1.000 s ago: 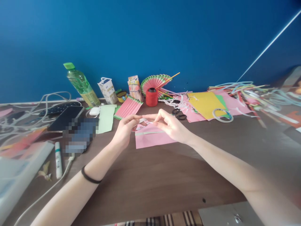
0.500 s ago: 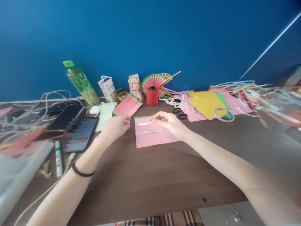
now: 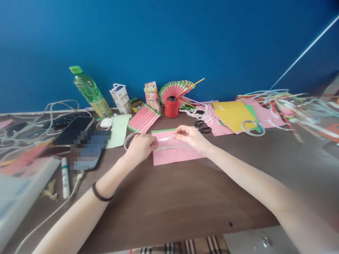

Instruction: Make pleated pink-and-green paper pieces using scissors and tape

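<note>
A pink paper sheet (image 3: 174, 155) with a green top edge lies flat on the brown desk (image 3: 185, 201). My left hand (image 3: 140, 146) is closed round a thin tape ring (image 3: 127, 139) at the sheet's left edge. My right hand (image 3: 192, 135) pinches the other end of a white tape strip (image 3: 165, 139) stretched between both hands over the top of the sheet. A second white strip (image 3: 169, 147) lies stuck across the sheet just below.
A pleated pink paper (image 3: 144, 119), light green paper (image 3: 118, 130), red thread spool (image 3: 172, 107), paper fan (image 3: 176, 90), scissors (image 3: 202, 127), second tape ring (image 3: 253, 128) and coloured sheets (image 3: 234, 115) sit behind. Phones (image 3: 88, 148), cables, a bottle (image 3: 88, 91) and glue stick (image 3: 65, 173) crowd the left.
My left hand went left to the pleated paper, then came back holding a tape ring. Both hands have come down from mid-air to the pink sheet, with a strip stretched over it.
</note>
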